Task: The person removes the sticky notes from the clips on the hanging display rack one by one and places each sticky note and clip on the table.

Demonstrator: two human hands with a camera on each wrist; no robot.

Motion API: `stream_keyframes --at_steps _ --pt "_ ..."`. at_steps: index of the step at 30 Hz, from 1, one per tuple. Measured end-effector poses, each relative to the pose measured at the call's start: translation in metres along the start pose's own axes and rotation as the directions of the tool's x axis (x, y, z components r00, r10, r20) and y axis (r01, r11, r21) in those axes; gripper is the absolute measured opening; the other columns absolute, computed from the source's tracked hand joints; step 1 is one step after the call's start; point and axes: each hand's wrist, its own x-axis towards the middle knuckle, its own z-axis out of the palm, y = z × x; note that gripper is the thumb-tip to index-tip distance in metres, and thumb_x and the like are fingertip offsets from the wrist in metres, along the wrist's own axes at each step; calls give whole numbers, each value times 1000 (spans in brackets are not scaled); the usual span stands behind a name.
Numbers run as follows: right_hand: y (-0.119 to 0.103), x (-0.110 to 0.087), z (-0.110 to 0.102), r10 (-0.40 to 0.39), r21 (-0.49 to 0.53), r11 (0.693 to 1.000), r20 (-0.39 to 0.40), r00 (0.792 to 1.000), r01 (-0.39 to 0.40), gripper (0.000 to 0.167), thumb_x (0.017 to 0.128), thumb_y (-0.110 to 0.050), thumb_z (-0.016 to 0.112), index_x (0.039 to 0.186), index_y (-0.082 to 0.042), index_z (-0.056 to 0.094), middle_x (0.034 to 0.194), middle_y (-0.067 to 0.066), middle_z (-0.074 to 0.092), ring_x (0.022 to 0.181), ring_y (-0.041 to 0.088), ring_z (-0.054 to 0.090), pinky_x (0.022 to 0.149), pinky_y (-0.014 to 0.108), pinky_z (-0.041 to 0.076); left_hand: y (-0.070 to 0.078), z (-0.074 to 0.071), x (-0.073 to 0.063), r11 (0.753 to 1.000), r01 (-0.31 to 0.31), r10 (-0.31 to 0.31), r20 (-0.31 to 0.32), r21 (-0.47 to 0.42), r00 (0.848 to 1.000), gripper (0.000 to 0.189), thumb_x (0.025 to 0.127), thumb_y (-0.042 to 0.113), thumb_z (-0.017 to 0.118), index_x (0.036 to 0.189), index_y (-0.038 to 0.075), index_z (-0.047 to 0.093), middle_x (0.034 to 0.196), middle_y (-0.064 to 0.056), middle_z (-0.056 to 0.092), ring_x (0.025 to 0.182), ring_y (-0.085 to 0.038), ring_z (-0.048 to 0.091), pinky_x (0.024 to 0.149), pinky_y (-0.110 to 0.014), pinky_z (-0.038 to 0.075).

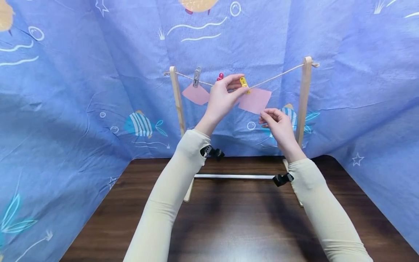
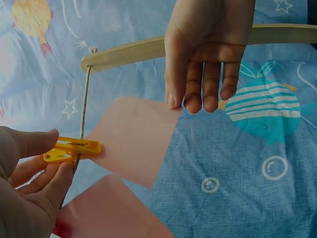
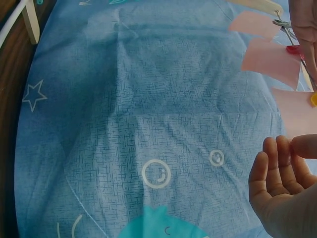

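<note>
A thin, twisted cord runs between the tops of 2 pale, round-topped wooden posts, and 3 flat pink sheets of paper hang below it, 1 clip to each. Nearest the cord's right end, a glossy yellow clip sits on the cord and a corner of its pink sheet; the left hand has thumb and fingers pinching that clip's handles. Below the cord, the right hand pinches the same sheet's lower corner between thumb and fingertip, the other fingers lightly bent. Towards the cord's left end is 1 silvery clip with its own sheet; at mid-cord, 1 red clip carries the middle sheet, mostly hidden behind the left hand from the head view and cut off in the left wrist view. Behind the cord hangs a creased blue cloth; well below it, 1 smooth white rod crosses above a dark, wood-grained tabletop.
</note>
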Motion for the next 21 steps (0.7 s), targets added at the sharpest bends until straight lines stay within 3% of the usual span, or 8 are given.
stream_keyframes --at_steps 7,11,16,21 --pt "0 -2 -4 2 -19 1000 9 1000 -2 36 104 -29 59 123 2 61 96 -6 68 90 10 65 82 28 53 -3 0 -2 999 -52 52 -22 9 998 34 93 12 74 126 3 70 109 -13 74 100 -16 71 87 -22 54" --pt "0 -2 -6 -6 -29 1000 17 1000 6 35 104 -26 58 124 3 60 94 -8 68 89 9 65 81 26 54 -4 2 -2 993 -120 119 -82 -12 989 30 93 10 75 121 1 71 107 -15 74 98 -17 72 87 -21 54" --pt "0 -2 -7 -11 -16 1000 17 1000 11 35 104 -23 58 124 5 60 94 -6 68 87 9 65 79 24 55 -4 6 -1 975 -190 165 -192 -117 967 25 90 4 75 113 -5 73 107 -18 74 97 -17 73 89 -23 54" --pt "-2 -3 -7 -10 -29 1000 8 1000 10 35 104 -24 58 124 5 60 95 -3 69 87 8 66 79 24 55 -2 4 1 949 -213 152 -256 -232 955 24 89 -2 75 112 -11 71 107 -21 73 95 -19 72 90 -27 55"
